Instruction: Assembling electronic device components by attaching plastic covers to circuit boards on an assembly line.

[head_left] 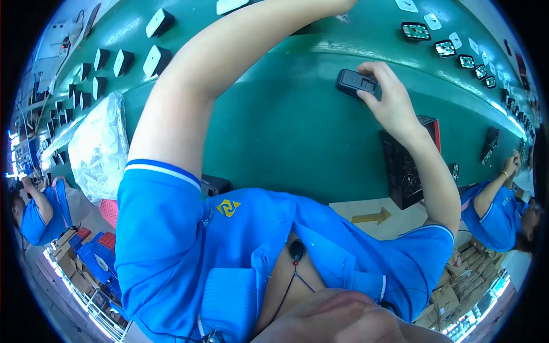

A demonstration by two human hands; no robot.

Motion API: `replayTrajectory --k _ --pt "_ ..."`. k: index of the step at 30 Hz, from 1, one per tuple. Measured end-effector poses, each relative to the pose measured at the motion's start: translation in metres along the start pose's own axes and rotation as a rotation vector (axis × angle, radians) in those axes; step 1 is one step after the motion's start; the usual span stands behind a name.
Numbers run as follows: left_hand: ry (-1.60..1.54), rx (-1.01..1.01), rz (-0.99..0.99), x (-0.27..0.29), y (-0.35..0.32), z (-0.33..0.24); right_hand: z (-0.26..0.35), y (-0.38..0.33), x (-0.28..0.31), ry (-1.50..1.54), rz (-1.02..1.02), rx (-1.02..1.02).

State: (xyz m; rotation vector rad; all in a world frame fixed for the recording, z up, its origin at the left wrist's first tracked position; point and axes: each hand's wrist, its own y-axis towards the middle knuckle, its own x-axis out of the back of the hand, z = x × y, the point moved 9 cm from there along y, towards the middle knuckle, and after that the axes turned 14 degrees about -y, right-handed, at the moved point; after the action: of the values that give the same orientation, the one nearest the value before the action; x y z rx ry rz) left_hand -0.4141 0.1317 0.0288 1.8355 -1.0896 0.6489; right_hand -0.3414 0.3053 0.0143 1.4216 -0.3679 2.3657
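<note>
In my right hand is a small black plastic device housing, rectangular with rounded corners. My thumb grips its near edge and the fingers its far edge, just above the green work surface. My left arm stretches up and across to the far edge of the view, where the hand is cut off. Below my right forearm stands an open black box with a red inner side, holding small dark parts. A dark object lies by my left sleeve, partly hidden.
Several black housings with pale faces stand at the left. A clear plastic bag lies nearer. At the far right are open housings with green circuit boards and white plates. Co-workers in blue sit on both sides.
</note>
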Motion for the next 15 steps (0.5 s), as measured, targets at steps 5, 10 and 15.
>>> replayTrajectory --k 5,10,15 --pt "0.147 0.147 0.136 -0.05 0.032 0.02 -0.012 -0.013 0.019 -0.252 -0.124 0.118" --pt "0.104 0.057 0.174 -0.08 0.029 0.029 -0.03 0.003 0.071 -0.152 -0.352 0.067" --pt "-0.149 0.042 0.479 -0.095 -0.001 0.027 -0.076 0.06 0.081 -0.109 -0.411 -0.015"
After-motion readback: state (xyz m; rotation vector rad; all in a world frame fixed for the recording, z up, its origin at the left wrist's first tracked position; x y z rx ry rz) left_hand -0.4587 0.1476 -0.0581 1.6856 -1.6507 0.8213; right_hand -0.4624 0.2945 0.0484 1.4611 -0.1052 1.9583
